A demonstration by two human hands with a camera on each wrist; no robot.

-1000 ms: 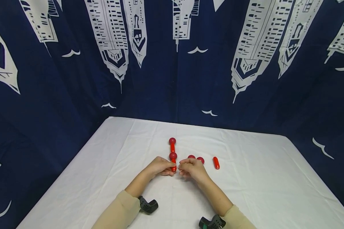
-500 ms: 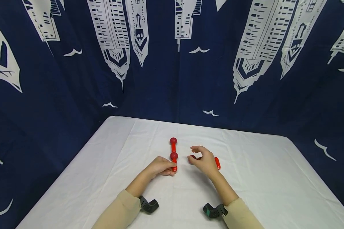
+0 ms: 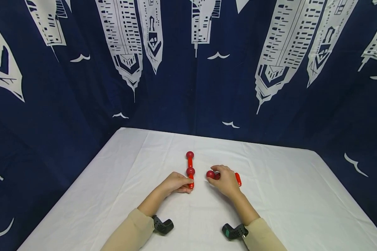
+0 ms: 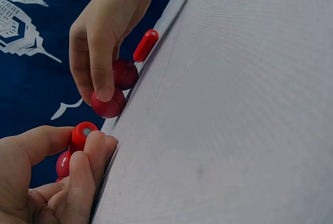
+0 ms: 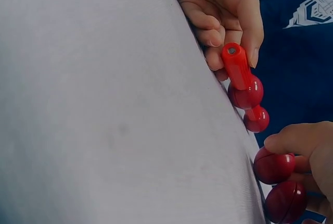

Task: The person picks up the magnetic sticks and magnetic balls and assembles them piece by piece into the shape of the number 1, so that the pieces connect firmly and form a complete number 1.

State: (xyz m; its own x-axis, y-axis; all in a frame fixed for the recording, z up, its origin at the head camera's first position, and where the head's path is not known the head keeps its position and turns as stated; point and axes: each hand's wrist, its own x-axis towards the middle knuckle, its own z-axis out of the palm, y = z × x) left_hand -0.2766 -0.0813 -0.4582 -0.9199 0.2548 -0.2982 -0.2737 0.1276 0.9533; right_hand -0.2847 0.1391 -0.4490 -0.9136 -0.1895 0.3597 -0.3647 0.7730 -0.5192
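My left hand (image 3: 176,182) pinches a red rod (image 3: 191,184), the near end of a straight chain on the white table. Joined beyond that rod are a dark red ball (image 3: 190,171), a second red rod (image 3: 190,162) and a far ball (image 3: 190,154). A small grey metal disc shows in the held rod's end in both wrist views. Right of the chain, my right hand (image 3: 228,182) has thumb and fingers around a loose red ball (image 3: 210,174). Another loose ball (image 5: 286,202) sits beside it, partly hidden by that hand in the head view.
A loose red rod (image 3: 238,179) lies just right of my right hand, partly covered by it. The white cloth-covered table (image 3: 289,195) reaches back to a dark blue curtain (image 3: 176,104) printed with white buildings. Each wrist wears a black camera (image 3: 163,225).
My right hand has moved right, away from the chain's near end, then down onto the loose ball, where its fingers close. The left hand keeps its hold on the rod.
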